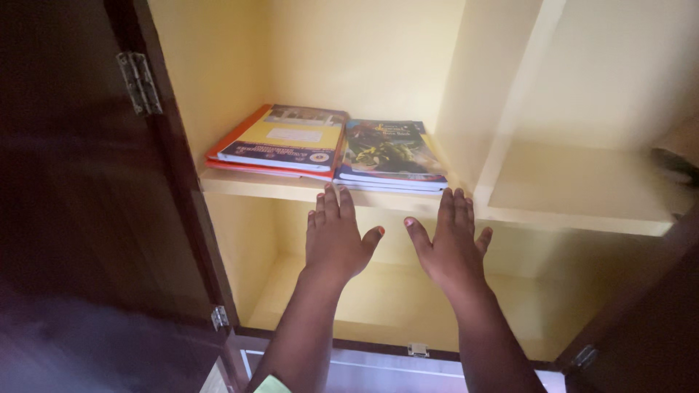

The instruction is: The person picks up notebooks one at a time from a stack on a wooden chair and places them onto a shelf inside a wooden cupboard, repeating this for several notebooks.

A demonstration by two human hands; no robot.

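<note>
Two low stacks of books lie side by side on a pale yellow cupboard shelf (255, 187). The left stack (280, 140) has a yellow and orange cover on top. The right stack (389, 154) shows a blue and green picture cover. My left hand (335, 236) is held flat with fingers spread, its fingertips at the shelf's front edge just below the gap between the stacks. My right hand (451, 240) is also flat and spread, its fingertips at the same edge below the right stack's right corner. Neither hand holds anything.
A dark wooden door (80, 182) with metal hinges stands open on the left. A vertical divider (502, 116) separates a second compartment with a bare shelf (582, 189) on the right. Below is a lower shelf (393, 302). Another dark door edge (641, 320) is at lower right.
</note>
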